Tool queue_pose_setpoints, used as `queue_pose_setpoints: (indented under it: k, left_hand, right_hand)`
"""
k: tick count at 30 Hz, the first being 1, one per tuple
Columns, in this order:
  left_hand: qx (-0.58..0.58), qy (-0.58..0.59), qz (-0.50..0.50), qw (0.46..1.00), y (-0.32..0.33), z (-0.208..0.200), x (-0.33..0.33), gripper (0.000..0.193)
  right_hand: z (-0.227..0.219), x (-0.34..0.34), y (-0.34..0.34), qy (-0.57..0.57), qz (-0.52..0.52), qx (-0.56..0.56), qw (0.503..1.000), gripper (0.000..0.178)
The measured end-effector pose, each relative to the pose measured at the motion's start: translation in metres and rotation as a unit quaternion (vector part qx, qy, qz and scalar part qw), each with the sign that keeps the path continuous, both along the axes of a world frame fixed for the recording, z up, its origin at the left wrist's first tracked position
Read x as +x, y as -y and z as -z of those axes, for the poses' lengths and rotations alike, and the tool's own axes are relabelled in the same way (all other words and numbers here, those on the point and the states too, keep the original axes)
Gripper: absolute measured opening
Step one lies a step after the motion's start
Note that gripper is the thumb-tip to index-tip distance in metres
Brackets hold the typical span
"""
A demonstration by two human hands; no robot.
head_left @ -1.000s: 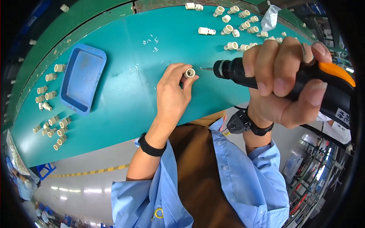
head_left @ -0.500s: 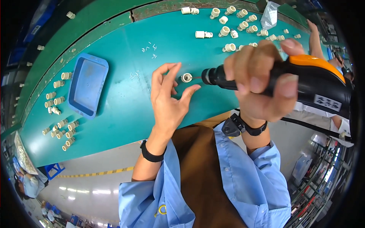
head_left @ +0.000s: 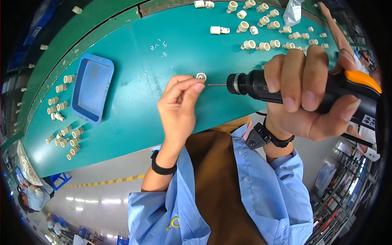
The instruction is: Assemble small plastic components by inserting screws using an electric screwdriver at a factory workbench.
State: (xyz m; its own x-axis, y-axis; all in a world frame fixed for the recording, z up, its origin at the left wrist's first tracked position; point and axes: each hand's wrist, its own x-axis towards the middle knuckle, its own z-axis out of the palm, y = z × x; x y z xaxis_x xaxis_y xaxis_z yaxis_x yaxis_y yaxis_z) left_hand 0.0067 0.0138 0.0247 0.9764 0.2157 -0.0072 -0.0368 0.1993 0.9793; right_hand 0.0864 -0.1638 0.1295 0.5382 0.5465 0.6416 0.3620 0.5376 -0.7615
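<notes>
My right hand is wrapped round a black and orange power screwdriver, held level with its thin bit pointing left. My left hand is closed, thumb and forefinger pinched together close to the bit's tip. Whatever sits between those fingertips is too small to make out. Just beyond them is a cream round socket, its opening facing up. The fingers partly cover it, so whether they touch it I cannot tell. Small thin silvery pieces, like screws, lie loose on the green table left of my left hand.
A blue tray stands on the table's left side, with several cream sockets beside it. More sockets are spread at the far right near a clear plastic bag. Another person's arm reaches in at the right edge.
My left thumb and forefinger, spread around the socket before, have come together in a pinch. The screwdriver has moved right, its bit drawn back from the socket.
</notes>
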Motion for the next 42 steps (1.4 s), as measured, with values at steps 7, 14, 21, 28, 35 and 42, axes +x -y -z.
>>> queue_pose_setpoints:
  k: [7, 14, 21, 28, 35, 42]
  left_hand:
    - [-0.482, -0.159, 0.148, 0.849, -0.01, -0.004, -0.009, 0.025]
    - [-0.536, -0.179, 0.159, 0.809, -0.007, -0.01, -0.011, 0.026]
    - [-0.545, -0.191, 0.158, 0.801, -0.001, -0.011, -0.012, 0.026]
    - [-0.534, -0.203, 0.161, 0.805, -0.001, -0.011, -0.013, 0.033]
    - [0.036, -0.09, 0.035, 0.995, 0.006, -0.015, -0.009, 0.021]
    - [0.331, 0.076, -0.031, 0.94, 0.007, 0.024, 0.011, 0.03]
  right_hand:
    - [-0.002, -0.019, 0.023, -0.016, 0.027, 0.001, 1.0, 0.05]
    - [0.003, -0.029, 0.001, -0.031, 0.051, -0.001, 0.998, 0.051]
    - [0.002, -0.041, 0.002, -0.043, 0.075, -0.005, 0.996, 0.051]
    - [-0.001, -0.056, 0.013, -0.056, 0.092, -0.005, 0.994, 0.052]
    - [0.012, -0.034, -0.011, -0.065, 0.12, -0.012, 0.99, 0.054]
    - [0.016, -0.036, -0.026, -0.076, 0.142, -0.019, 0.987, 0.055]
